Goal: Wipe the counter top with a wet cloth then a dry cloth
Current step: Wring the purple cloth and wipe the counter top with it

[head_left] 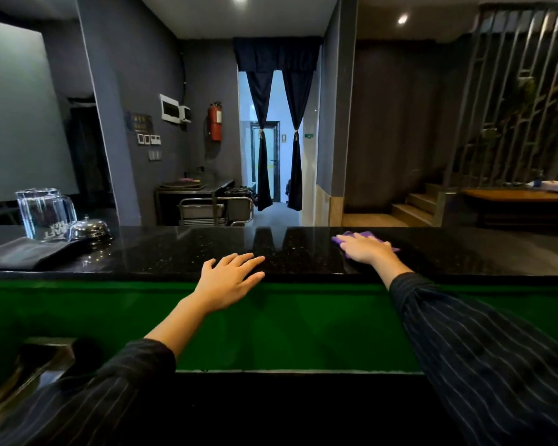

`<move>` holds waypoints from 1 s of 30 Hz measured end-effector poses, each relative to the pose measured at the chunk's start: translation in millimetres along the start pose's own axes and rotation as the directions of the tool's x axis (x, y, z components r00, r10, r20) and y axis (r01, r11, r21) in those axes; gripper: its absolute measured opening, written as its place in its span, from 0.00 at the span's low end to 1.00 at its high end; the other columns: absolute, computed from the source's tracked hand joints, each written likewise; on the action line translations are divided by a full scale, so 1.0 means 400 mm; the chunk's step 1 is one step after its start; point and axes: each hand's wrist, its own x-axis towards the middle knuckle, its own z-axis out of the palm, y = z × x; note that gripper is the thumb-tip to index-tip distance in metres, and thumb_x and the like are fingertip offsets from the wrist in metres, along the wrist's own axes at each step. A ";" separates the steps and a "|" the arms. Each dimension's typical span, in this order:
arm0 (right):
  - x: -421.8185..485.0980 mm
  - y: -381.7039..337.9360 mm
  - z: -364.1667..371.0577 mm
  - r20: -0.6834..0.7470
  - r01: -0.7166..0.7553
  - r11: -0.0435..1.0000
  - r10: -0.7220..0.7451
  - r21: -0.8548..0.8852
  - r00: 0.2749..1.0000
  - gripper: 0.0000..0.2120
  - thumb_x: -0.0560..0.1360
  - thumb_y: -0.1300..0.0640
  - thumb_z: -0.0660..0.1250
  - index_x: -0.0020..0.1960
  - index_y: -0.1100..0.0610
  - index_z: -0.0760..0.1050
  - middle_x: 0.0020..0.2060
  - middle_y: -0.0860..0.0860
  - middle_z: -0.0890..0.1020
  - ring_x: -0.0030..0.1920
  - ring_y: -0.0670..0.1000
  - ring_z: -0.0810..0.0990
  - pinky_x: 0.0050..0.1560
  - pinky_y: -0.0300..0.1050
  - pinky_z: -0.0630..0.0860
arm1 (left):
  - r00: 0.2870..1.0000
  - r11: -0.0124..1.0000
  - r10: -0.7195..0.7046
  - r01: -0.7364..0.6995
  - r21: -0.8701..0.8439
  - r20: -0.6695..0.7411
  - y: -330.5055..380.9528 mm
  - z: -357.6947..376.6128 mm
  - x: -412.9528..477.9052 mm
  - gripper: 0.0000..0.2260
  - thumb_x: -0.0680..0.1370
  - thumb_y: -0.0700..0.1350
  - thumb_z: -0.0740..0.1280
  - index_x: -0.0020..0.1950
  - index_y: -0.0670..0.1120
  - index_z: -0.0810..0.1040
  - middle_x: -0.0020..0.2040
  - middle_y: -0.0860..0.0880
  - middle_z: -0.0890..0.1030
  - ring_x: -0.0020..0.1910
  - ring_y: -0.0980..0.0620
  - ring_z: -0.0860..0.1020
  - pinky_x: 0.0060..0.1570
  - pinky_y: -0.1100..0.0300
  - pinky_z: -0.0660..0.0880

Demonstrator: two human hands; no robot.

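A glossy black speckled counter top (181,249) runs across the view above a green front panel. My right hand (364,247) lies flat on a purple cloth (356,235) and presses it onto the counter right of centre, near the far edge. Only the cloth's edges show around my fingers. My left hand (229,280) rests at the counter's near edge, fingers spread, holding nothing. Both arms wear dark striped sleeves.
At the counter's left end stand a clear glass pitcher (44,212), a chrome service bell (89,230) and a folded dark cloth (26,254). A sink edge (29,365) shows at the lower left. Beyond the counter are a steel trolley (216,210) and steps (416,207).
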 end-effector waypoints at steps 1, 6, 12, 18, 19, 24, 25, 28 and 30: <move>0.027 0.003 0.002 0.016 -0.018 1.000 0.018 0.005 1.000 0.24 0.83 0.43 0.43 0.78 0.39 0.51 0.80 0.47 0.51 0.79 0.59 0.49 0.74 0.67 0.44 | 1.000 1.000 -0.008 0.008 0.002 0.009 0.002 -0.001 0.001 0.22 0.80 0.61 0.48 0.75 0.64 0.54 0.77 0.58 0.57 0.77 0.52 0.53 0.72 0.43 0.48; 0.126 -0.093 0.010 0.026 -0.003 1.000 0.003 -0.016 1.000 0.27 0.82 0.40 0.44 0.80 0.44 0.51 0.80 0.51 0.52 0.79 0.61 0.50 0.74 0.68 0.46 | 0.999 0.999 -0.043 0.043 -0.008 -0.011 -0.005 0.004 0.013 0.23 0.78 0.65 0.48 0.74 0.66 0.54 0.76 0.60 0.58 0.76 0.54 0.54 0.72 0.46 0.48; 0.128 -0.386 0.065 0.085 0.269 0.963 -0.267 -0.023 0.960 0.31 0.79 0.34 0.45 0.79 0.43 0.54 0.80 0.51 0.54 0.78 0.64 0.51 0.69 0.77 0.48 | 0.994 0.994 -0.075 0.081 -0.071 0.085 -0.001 -0.023 0.011 0.27 0.74 0.71 0.48 0.72 0.68 0.57 0.76 0.61 0.58 0.76 0.54 0.55 0.70 0.48 0.50; 0.157 -0.368 0.076 0.253 0.544 0.839 -0.527 0.006 0.811 0.36 0.68 0.26 0.39 0.76 0.31 0.50 0.80 0.44 0.51 0.80 0.56 0.49 0.74 0.70 0.46 | 0.988 0.986 -0.064 0.084 -0.141 0.143 -0.002 -0.048 0.018 0.22 0.77 0.63 0.56 0.71 0.68 0.59 0.76 0.59 0.58 0.76 0.53 0.54 0.71 0.42 0.48; 0.215 -0.323 0.085 0.228 0.522 0.852 -0.514 0.025 0.827 0.43 0.61 0.23 0.37 0.75 0.30 0.51 0.80 0.43 0.51 0.80 0.56 0.49 0.74 0.69 0.46 | 0.988 0.986 -0.064 0.085 -0.146 0.141 -0.006 -0.045 0.020 0.22 0.77 0.63 0.56 0.71 0.69 0.59 0.76 0.59 0.58 0.76 0.53 0.54 0.71 0.42 0.49; 0.163 -0.027 -0.001 0.098 0.219 0.976 -0.218 0.000 0.971 0.37 0.70 0.27 0.38 0.77 0.36 0.52 0.80 0.46 0.52 0.79 0.58 0.50 0.72 0.74 0.45 | 0.992 0.983 -0.053 0.071 -0.168 0.112 -0.013 -0.037 0.014 0.21 0.77 0.63 0.56 0.70 0.70 0.59 0.76 0.60 0.59 0.76 0.53 0.54 0.71 0.41 0.48; 0.165 0.022 -0.007 0.091 0.162 0.986 -0.164 0.030 0.982 0.33 0.75 0.30 0.39 0.78 0.37 0.51 0.80 0.47 0.51 0.79 0.59 0.50 0.73 0.72 0.44 | 0.994 0.984 -0.055 0.071 -0.165 0.097 -0.011 -0.036 0.014 0.21 0.77 0.63 0.56 0.70 0.70 0.59 0.76 0.60 0.59 0.76 0.54 0.54 0.71 0.42 0.48; 0.166 0.069 0.000 0.022 -0.031 0.999 0.030 0.027 0.999 0.31 0.78 0.34 0.43 0.79 0.41 0.52 0.80 0.50 0.52 0.78 0.61 0.50 0.73 0.70 0.46 | 0.996 0.989 -0.055 0.064 -0.135 0.067 -0.003 -0.031 0.011 0.21 0.78 0.62 0.55 0.71 0.70 0.59 0.76 0.61 0.59 0.76 0.54 0.55 0.70 0.43 0.49; 0.127 0.018 0.012 -0.015 -0.097 0.995 0.097 -0.007 0.995 0.30 0.80 0.37 0.46 0.79 0.45 0.54 0.79 0.53 0.54 0.78 0.64 0.51 0.73 0.70 0.47 | 0.996 0.990 -0.055 0.064 -0.125 0.071 -0.002 -0.031 0.010 0.21 0.78 0.62 0.55 0.71 0.69 0.59 0.76 0.60 0.59 0.76 0.53 0.55 0.70 0.43 0.49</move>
